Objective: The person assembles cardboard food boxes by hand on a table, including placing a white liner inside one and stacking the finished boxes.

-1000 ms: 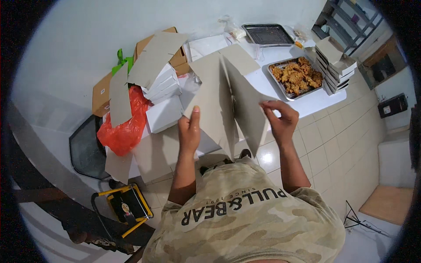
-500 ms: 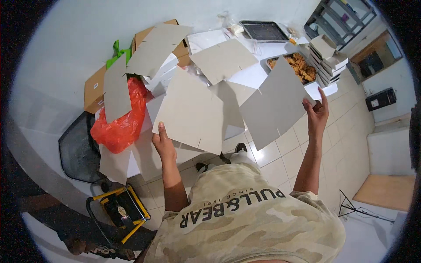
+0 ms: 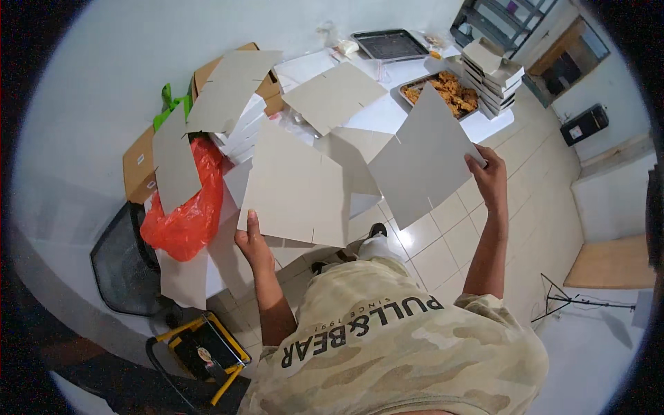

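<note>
Between the thumb and fingers of my left hand (image 3: 254, 250) is the lower left corner of a flat greyish cardboard sheet (image 3: 297, 190) with short slits along its edges. My right hand (image 3: 490, 178) grips the right corner of a second slit cardboard sheet (image 3: 423, 162), which is tilted and greyer in the light. The two sheets are held apart, in front of me and above the table edge. Behind them, more cardboard sheets (image 3: 335, 97) lie spread over the table. Most of the left fingers are hidden under the sheet.
On the white table (image 3: 384, 86) stand a tray of fried chicken (image 3: 453, 93), a stack of open boxes (image 3: 490, 79) and a dark tray (image 3: 391, 44). A red plastic bag (image 3: 183, 232) hangs at the left. Nearby are a black mesh chair (image 3: 121, 266) and a yellow-black step stool (image 3: 207, 356).
My right index finger, raised before, is now closed down on the sheet's edge. The view has shifted a little. Both sheets stay in my hands, and the left one has dropped slightly.
</note>
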The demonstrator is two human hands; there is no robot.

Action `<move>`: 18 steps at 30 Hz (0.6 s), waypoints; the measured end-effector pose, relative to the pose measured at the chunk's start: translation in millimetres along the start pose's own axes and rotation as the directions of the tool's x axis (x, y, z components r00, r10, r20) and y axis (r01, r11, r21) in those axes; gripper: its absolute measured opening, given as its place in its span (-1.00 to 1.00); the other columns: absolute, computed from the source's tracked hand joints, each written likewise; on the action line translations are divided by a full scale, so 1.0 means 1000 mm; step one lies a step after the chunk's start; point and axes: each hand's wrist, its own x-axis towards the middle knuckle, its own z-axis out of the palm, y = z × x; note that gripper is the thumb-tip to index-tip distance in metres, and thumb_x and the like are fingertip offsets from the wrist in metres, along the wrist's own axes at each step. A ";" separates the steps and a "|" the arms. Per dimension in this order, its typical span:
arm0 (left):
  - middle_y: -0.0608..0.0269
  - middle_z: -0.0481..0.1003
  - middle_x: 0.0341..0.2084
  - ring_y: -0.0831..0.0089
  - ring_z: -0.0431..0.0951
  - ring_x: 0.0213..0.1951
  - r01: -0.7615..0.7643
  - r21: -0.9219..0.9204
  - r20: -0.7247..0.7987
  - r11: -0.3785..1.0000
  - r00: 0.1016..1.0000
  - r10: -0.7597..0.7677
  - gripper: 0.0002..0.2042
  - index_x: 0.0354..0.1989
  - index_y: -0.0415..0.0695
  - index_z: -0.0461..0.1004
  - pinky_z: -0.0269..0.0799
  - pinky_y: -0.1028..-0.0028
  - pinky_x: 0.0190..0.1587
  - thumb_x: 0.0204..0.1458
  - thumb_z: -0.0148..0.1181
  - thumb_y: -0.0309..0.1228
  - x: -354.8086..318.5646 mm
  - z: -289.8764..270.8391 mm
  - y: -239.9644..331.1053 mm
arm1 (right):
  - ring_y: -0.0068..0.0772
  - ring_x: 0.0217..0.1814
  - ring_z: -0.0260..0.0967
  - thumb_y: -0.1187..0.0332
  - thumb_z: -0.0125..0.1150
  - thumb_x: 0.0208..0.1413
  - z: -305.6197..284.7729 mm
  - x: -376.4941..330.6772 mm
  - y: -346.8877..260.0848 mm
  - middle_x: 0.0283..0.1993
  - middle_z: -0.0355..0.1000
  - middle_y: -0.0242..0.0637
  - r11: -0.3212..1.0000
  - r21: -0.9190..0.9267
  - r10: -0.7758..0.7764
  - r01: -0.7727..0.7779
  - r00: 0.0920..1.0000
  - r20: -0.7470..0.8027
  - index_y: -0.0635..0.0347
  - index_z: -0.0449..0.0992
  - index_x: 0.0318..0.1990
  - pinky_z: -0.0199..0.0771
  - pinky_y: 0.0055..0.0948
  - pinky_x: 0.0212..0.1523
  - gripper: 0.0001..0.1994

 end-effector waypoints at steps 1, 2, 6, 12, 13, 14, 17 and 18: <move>0.24 0.43 -0.29 0.54 0.38 -0.26 -0.043 -0.028 -0.010 0.999 0.999 0.043 -0.70 -0.19 -0.35 0.37 0.25 0.52 -0.17 0.05 -0.02 -0.32 -0.007 0.009 0.012 | -0.55 -0.42 0.30 0.42 0.18 -0.10 -0.006 0.000 0.007 -0.44 0.41 -0.29 0.999 -0.047 0.027 -0.026 0.999 0.023 0.32 0.45 -0.23 0.30 -0.57 -0.36 -0.76; 0.24 0.43 -0.32 0.55 0.38 -0.28 -0.086 -0.057 -0.021 0.995 0.996 0.085 -0.70 -0.21 -0.34 0.38 0.26 0.53 -0.18 0.05 -0.02 -0.31 -0.010 0.015 0.019 | -0.52 -0.41 0.31 0.41 0.16 -0.09 -0.010 -0.001 0.011 -0.43 0.42 -0.26 0.994 -0.095 0.055 -0.051 0.997 0.044 0.33 0.45 -0.24 0.32 -0.52 -0.34 -0.76; 0.25 0.44 -0.34 0.55 0.39 -0.29 -0.051 -0.118 -0.033 0.992 0.998 0.047 -0.70 -0.24 -0.33 0.40 0.27 0.52 -0.19 0.05 -0.02 -0.29 -0.006 0.019 0.008 | -0.51 -0.42 0.31 0.40 0.14 -0.09 -0.013 -0.008 0.003 -0.41 0.43 -0.21 0.987 -0.060 0.151 -0.149 0.988 0.038 0.36 0.44 -0.25 0.32 -0.50 -0.35 -0.76; 0.15 0.33 -0.14 0.49 0.33 -0.14 -0.114 -0.133 -0.076 0.985 0.992 0.104 -0.69 -0.12 -0.33 0.28 0.24 0.49 -0.10 0.02 0.01 -0.38 -0.019 0.036 -0.007 | -0.35 -0.42 0.37 0.43 0.13 -0.18 -0.035 0.007 -0.024 -0.38 0.44 -0.11 0.882 -0.458 0.267 -0.110 0.917 0.295 0.37 0.42 -0.25 0.36 -0.44 -0.34 -0.72; 0.15 0.30 -0.11 0.47 0.32 -0.12 -0.115 -0.070 -0.028 0.991 0.993 0.113 -0.68 -0.09 -0.34 0.25 0.23 0.48 -0.08 0.02 0.01 -0.41 -0.022 0.035 -0.015 | -0.30 -0.39 0.39 0.44 0.14 -0.20 -0.042 0.011 -0.026 -0.36 0.44 -0.09 0.882 -0.459 0.307 -0.101 0.863 0.400 0.36 0.41 -0.23 0.36 -0.40 -0.31 -0.70; 0.14 0.28 -0.08 0.44 0.31 -0.10 -0.118 -0.008 0.019 0.993 0.993 0.119 -0.65 -0.05 -0.35 0.21 0.21 0.47 -0.06 0.01 0.02 -0.44 -0.026 0.035 -0.022 | -0.26 -0.36 0.40 0.45 0.14 -0.22 -0.046 0.016 -0.022 -0.34 0.44 -0.07 0.884 -0.459 0.343 -0.093 0.795 0.500 0.34 0.41 -0.21 0.37 -0.37 -0.29 -0.68; 0.15 0.31 -0.11 0.41 0.32 -0.10 -0.036 0.112 -0.011 0.993 0.999 0.037 -0.67 -0.07 -0.36 0.24 0.19 0.46 -0.03 0.00 0.02 -0.47 -0.046 0.043 -0.030 | -0.35 -0.32 0.39 0.49 0.11 -0.21 -0.058 0.043 0.000 -0.34 0.43 -0.10 0.865 -0.499 0.386 -0.056 0.710 0.588 0.36 0.39 -0.17 0.36 -0.40 -0.28 -0.66; 0.15 0.31 -0.11 0.41 0.32 -0.10 -0.034 0.113 -0.018 0.993 0.999 0.036 -0.67 -0.07 -0.36 0.24 0.19 0.46 -0.03 0.00 0.02 -0.47 -0.051 0.047 -0.033 | -0.35 -0.32 0.39 0.49 0.11 -0.21 -0.061 0.056 0.010 -0.34 0.43 -0.10 0.865 -0.498 0.384 -0.051 0.707 0.594 0.36 0.39 -0.17 0.36 -0.40 -0.28 -0.66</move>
